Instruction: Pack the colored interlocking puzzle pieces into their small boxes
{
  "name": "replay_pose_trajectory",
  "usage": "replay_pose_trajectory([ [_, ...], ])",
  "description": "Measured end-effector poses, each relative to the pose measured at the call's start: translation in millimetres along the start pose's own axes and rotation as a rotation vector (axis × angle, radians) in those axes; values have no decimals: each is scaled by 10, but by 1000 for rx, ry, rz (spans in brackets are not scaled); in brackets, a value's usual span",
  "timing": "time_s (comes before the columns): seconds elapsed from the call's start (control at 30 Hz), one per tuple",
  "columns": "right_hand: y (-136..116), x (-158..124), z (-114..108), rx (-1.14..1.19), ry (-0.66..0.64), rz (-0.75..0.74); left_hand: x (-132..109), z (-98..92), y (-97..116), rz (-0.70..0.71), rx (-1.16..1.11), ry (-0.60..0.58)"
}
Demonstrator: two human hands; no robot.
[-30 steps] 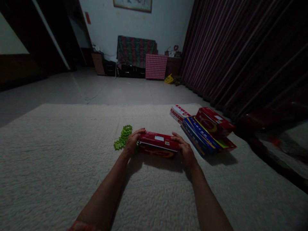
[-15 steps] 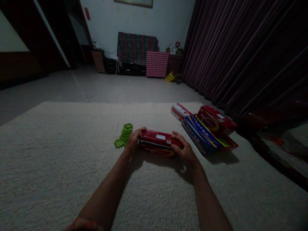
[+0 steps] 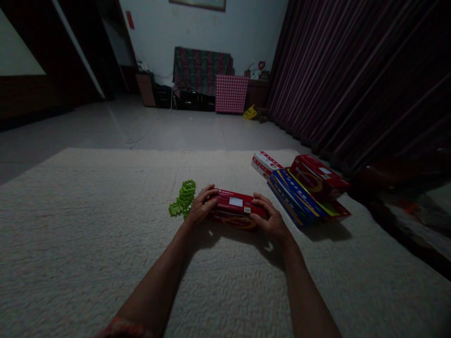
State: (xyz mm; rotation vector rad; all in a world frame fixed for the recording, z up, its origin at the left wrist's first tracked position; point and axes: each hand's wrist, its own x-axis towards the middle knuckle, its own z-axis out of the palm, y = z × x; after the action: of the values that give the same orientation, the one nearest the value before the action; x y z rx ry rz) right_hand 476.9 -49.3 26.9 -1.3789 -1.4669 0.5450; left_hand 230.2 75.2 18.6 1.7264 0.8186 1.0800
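A red box point(image 3: 230, 206) with a white label on top rests on the pale quilted cover in front of me. My left hand point(image 3: 201, 205) grips its left end, the thumb and fingers lying over the top edge. Around the right end my right hand point(image 3: 269, 217) is closed, fingertips on the top and the near edge. Just left of my left hand lies a bright green, lacy-edged piece point(image 3: 183, 199), partly hidden by that hand; its kind is unclear.
To the right, a second red box point(image 3: 319, 174) sits on a blue box point(image 3: 295, 197), with a white-and-red box point(image 3: 266, 164) behind. The quilted cover point(image 3: 105, 225) spreads over the surface. Beyond are a tiled floor, a cloth-draped cabinet point(image 3: 202, 70) and a purple curtain point(image 3: 338, 70).
My left hand has shifted up over the red box's left end, its thumb now on the top. The box looks tipped slightly, showing more of its top. The right hand stays put.
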Motion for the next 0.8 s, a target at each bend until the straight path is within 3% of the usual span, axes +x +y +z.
replay_pose_trajectory([
  [0.33,-138,-94,-30,-180,-245,98,15,46,-62,24,88,61],
  [0.8,-131,-58,-22,-241,-269,16,18,70,-81,30,87,81],
])
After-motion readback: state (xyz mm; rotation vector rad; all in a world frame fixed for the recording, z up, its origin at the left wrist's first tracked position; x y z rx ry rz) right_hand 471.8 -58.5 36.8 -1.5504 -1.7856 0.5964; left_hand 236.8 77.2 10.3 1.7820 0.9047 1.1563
